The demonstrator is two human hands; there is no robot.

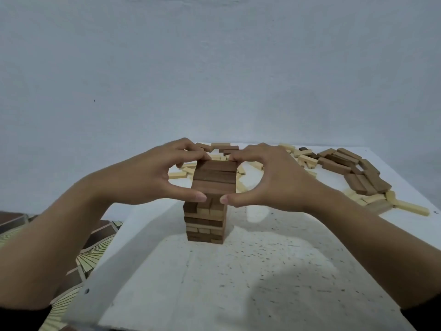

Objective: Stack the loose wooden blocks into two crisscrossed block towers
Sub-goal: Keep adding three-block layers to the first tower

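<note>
Left hand (152,177) and right hand (269,180) pinch the block tower (210,179) at its top — thumbs front, fingertips behind.

Tower (205,223) stands on table (238,283); loose blocks (353,168) behind and right.

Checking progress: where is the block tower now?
Head view, centre: the tower stands on the white table between the left hand and right hand, which grip its top layer; loose blocks lie behind.

No readable txt, labels, brands or nos. anywhere (block tower (214,174) & table (238,271) bear none).
</note>
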